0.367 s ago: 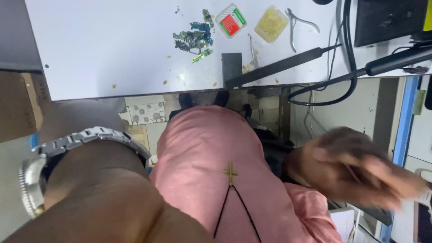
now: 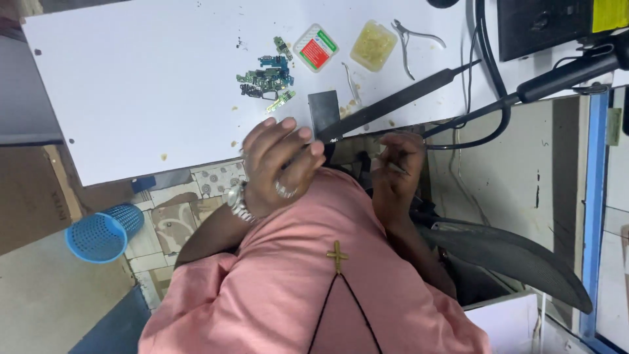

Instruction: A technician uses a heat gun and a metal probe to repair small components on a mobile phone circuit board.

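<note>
Both hands have risen to the bench edge: left hand loosely curled, empty, near a dark block; right hand pinches something small I cannot make out, beside the black probe.

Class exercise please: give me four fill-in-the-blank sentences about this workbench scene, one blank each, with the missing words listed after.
1. The left hand wears a metal ____ at the wrist.
2. The mesh basket on the floor is ____ in colour.
3. A small gold ____ hangs on the pink shirt.
4. The pile of small circuit boards lies on the ____ table.

Missing words: watch; blue; cross; white
</note>
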